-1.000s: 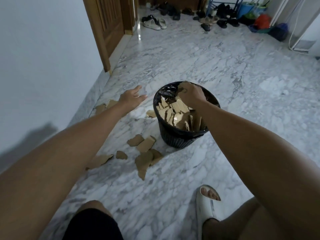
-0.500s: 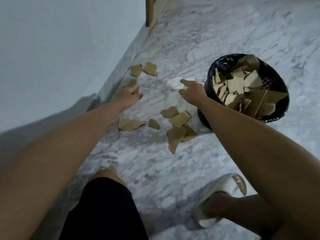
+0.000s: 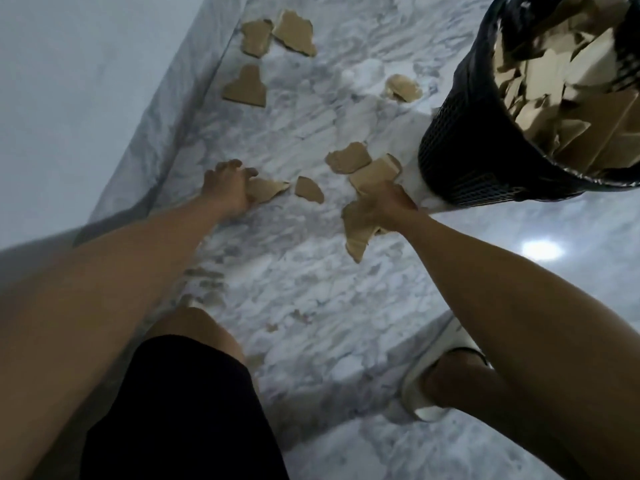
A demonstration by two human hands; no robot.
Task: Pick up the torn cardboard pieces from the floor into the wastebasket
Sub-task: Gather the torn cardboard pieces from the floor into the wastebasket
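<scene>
Several torn brown cardboard pieces lie on the marble floor (image 3: pixel 298 258). My left hand (image 3: pixel 227 188) is down on the floor with its fingers curled onto one flat piece (image 3: pixel 265 189). My right hand (image 3: pixel 384 206) grips a larger pointed piece (image 3: pixel 356 233) close to the foot of the black mesh wastebasket (image 3: pixel 464 161), which stands at the upper right and is heaped with cardboard. Loose pieces lie between the hands (image 3: pixel 308 190), just beyond my right hand (image 3: pixel 348 157), and farther off by the wall (image 3: pixel 246 86).
A white wall and its marble skirting (image 3: pixel 180 109) run along the left. My knee in black shorts (image 3: pixel 183 393) and my foot in a white slipper (image 3: pixel 429 368) are at the bottom. A bright light reflection shows on the floor at the right.
The view dropped closer to the floor. My left hand came down onto a piece near the wall. My right hand moved down from beside the basket and took hold of the pointed piece.
</scene>
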